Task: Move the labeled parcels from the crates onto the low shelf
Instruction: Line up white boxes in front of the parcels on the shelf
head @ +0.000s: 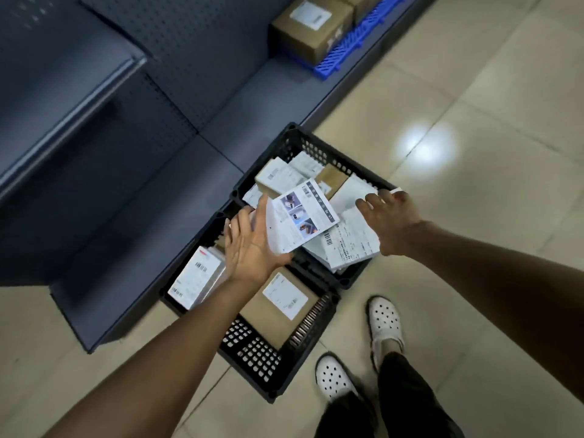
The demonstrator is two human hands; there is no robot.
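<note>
Two black perforated crates stand on the floor against the low dark shelf (196, 191). The far crate (357, 165) holds several white and brown labeled parcels. The near crate (252, 355) holds a white labeled box (196, 279) and a brown box with a white label (284, 298). My left hand (249, 248) holds a white box printed with pictures and a barcode (300, 216), tilted above the gap between the crates, thumb at its lower edge. My right hand (392, 222) hovers with spread fingers over the flat white parcels (350, 245) in the far crate.
A brown labeled carton (309, 26) sits on a blue slatted mat (357, 39) further along the shelf. An upper shelf (63, 90) overhangs on the left. My feet in white perforated shoes (385, 320) stand on the tiled floor right of the near crate.
</note>
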